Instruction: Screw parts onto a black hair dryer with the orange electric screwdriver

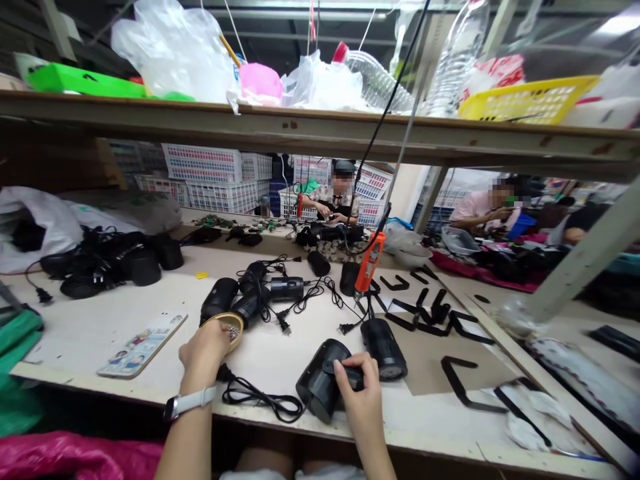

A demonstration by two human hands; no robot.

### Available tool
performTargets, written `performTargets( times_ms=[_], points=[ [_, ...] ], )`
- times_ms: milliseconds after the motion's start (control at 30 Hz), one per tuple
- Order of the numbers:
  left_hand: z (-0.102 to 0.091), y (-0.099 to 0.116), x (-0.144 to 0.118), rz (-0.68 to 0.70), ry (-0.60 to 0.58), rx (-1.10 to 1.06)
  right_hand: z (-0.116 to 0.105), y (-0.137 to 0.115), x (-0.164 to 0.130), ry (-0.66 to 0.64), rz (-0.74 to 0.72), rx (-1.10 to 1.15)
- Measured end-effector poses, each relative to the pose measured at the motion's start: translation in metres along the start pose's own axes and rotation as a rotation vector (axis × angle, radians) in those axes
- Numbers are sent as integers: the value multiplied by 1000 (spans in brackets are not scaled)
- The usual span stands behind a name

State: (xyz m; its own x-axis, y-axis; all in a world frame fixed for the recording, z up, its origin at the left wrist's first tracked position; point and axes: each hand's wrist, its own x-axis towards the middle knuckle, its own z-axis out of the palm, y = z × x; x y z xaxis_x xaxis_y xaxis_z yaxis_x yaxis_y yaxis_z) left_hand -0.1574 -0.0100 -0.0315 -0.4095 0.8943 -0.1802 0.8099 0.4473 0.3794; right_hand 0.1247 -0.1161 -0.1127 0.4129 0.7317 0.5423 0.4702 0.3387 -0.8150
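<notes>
My left hand [206,345] reaches into a small yellow bowl [241,325] of tiny metal pieces that look like screws. Its fingers are curled together at the contents, and whatever they pinch is too small to make out. Near the table's front edge, my right hand [361,383] is closed on a black cylindrical device [320,383], thumb and fingers at a round black part on its side. The device lies tilted, with a coiled black power cord [263,399] beside it. Another black cylinder [384,348] lies just right of my right hand.
An orange electric screwdriver [371,262] hangs over the table. More corded black cylinders [220,299] lie beyond the bowl, black U-shaped brackets [457,387] to the right, a patterned phone [143,345] to the left. A loaded shelf [320,130] crosses overhead. Two people sit opposite.
</notes>
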Motion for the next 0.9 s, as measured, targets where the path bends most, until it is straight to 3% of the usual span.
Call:
performTargets(
  times_ms=[233,500,600,733,833,900],
  points=[
    [4,-6,-10,59,257,-132,-1,4,-1,-4,7,-9],
    [-5,-8,-8,148,315,-358,7,-7,-6,83,70,68],
    [13,2,-29,271,234,-508,8,-4,-6,65,54,52],
    [59,23,-83,627,9,-831,4,-2,-7,22,16,-40],
    [85,36,-119,691,10,-940,-2,-10,-2,6,-6,-86],
    [93,40,-133,700,35,-989,-6,-19,13,70,6,-85]
  ],
)
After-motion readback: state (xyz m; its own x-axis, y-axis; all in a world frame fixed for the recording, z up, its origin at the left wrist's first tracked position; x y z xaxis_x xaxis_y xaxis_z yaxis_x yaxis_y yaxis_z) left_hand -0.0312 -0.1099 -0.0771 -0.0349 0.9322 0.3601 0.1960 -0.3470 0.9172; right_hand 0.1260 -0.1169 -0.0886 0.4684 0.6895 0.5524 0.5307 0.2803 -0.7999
